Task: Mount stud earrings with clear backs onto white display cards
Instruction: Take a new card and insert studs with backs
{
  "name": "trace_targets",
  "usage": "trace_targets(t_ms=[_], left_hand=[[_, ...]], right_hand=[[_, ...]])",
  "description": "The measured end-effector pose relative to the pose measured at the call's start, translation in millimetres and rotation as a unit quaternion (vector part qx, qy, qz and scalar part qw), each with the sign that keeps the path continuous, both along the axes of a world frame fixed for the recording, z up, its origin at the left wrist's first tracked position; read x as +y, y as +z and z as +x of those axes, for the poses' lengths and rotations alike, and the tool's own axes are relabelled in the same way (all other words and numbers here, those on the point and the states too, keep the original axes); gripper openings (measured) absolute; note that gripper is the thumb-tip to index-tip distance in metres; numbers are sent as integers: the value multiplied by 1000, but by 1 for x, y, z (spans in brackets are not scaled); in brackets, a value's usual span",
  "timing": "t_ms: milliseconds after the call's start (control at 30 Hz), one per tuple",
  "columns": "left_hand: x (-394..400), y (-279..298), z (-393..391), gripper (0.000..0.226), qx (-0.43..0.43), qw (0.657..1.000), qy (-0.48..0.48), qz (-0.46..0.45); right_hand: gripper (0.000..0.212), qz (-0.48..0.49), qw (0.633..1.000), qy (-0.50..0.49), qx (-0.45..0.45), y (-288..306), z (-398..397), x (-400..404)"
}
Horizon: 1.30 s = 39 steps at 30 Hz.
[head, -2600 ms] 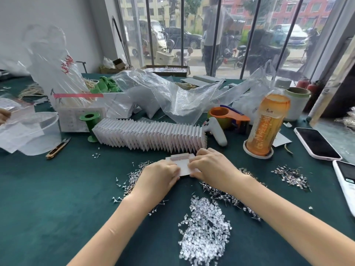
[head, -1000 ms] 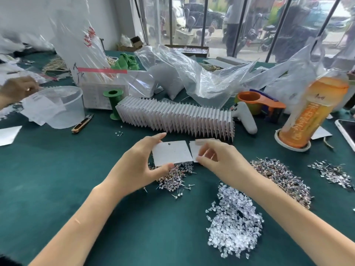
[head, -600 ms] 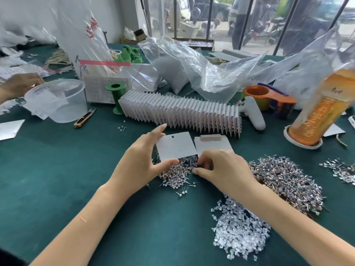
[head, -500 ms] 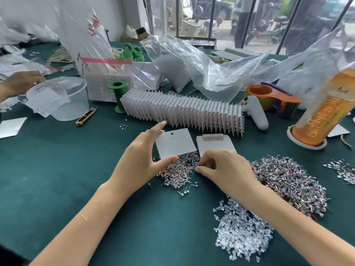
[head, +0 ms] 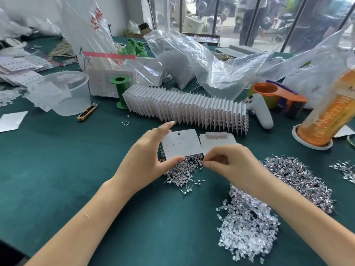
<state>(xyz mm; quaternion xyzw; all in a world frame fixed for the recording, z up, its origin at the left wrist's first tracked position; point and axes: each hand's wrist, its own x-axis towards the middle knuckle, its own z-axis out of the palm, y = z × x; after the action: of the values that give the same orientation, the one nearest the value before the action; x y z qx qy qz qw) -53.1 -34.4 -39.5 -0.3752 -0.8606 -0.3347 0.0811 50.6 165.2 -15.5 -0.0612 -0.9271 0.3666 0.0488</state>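
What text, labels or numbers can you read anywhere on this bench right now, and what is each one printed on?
Nothing on the bench reads clearly enough to quote.
Orange drink bottle: vertical characters on the label, too blurred to read.
Clear plastic bag: red print near its top, smeared and illegible.
White box under that bag: faint rows of small marks, too small.
Printed sheets at far left: tiny print, unreadable.
Blank display card in the left hand: holes only, no text.

Two hands (head: pixel 151 160), one orange bottle (head: pixel 326 110), one green spool (head: pixel 120 91), one clear tub (head: pixel 63 93)
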Motion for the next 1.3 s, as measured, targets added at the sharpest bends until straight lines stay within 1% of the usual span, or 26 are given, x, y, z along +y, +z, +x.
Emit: trace_targets(t_ms=[67, 100, 167, 267, 467, 633, 800, 933, 1300], left_hand=[[1, 0, 2, 84, -14, 1000, -19, 9], [2, 0, 3, 84, -20, 999, -30, 14], [4, 0, 6, 85, -36, 998, -56, 18], [6, 0, 12, 87, -50, 995, -84, 16], [8, 1, 18, 92, -63, 992, -109, 31], [9, 1, 19, 91, -58, 991, -119, 30], [9, 1, 20, 91, -64, 990, -126, 31], [9, 2, 21, 91, -65, 989, -127, 29], [8, 4, 20, 90, -57, 991, -119, 38]], right_hand=[[11, -125, 992, 20, 17, 10, -3, 1], [11, -159, 986, 23, 32, 13, -4, 1], [11, -185, 981, 13, 62, 17, -7, -1], [10, -173, 982, -3, 76, 15, -10, -10], [11, -202, 979, 6, 13, 9, -13, -27], [7, -234, 972, -17, -10, 7, -13, -28], [7, -261, 965, -17, -17, 6, -11, -28], [8, -260, 965, -15, -17, 6, -11, -28], [10, -217, 976, -11, 8, 0, -13, -27]])
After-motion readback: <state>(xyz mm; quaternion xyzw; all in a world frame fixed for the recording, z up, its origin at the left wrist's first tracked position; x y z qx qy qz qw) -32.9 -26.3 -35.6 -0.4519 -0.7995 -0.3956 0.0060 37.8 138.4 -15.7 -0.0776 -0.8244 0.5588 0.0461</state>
